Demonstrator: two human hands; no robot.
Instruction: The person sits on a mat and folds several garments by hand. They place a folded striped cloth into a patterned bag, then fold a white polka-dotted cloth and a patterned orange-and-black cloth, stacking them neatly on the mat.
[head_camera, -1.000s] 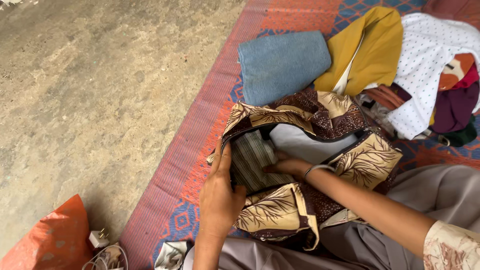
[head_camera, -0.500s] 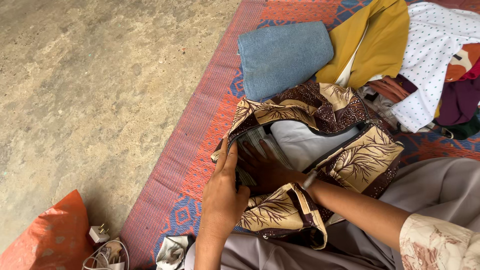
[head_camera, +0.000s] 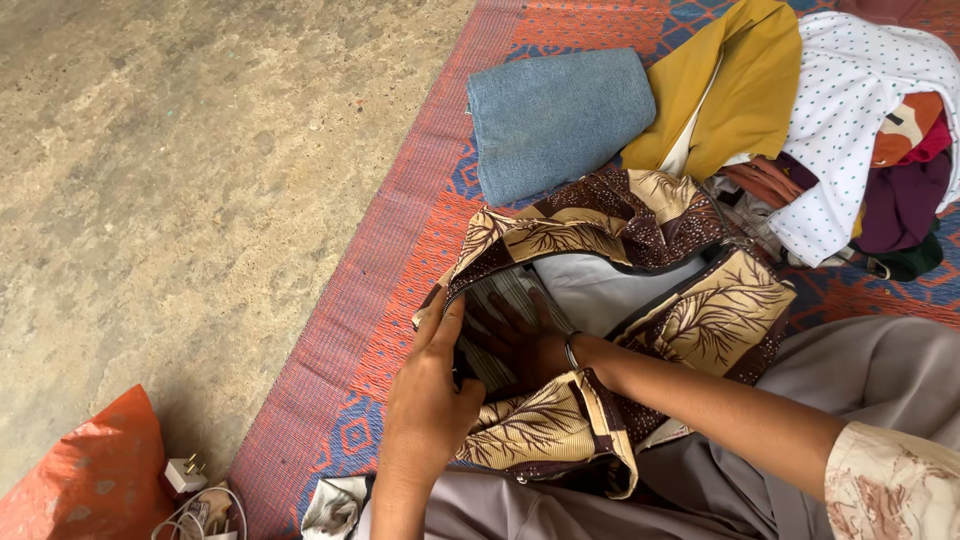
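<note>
head view: left hand (head_camera: 428, 385) grips the near-left rim of the patterned bag (head_camera: 620, 300), thumb up along the opening, fingers curled onto the cloth. right hand (head_camera: 520, 335) lies flat inside the bag, fingers spread on a striped cloth (head_camera: 500, 300); white cloth (head_camera: 610, 290) just beyond it. bag sits on the mat (head_camera: 400, 250). past the hands: blue towel (head_camera: 555, 115), yellow garment (head_camera: 730, 90), dotted white garment (head_camera: 850, 110).
</note>
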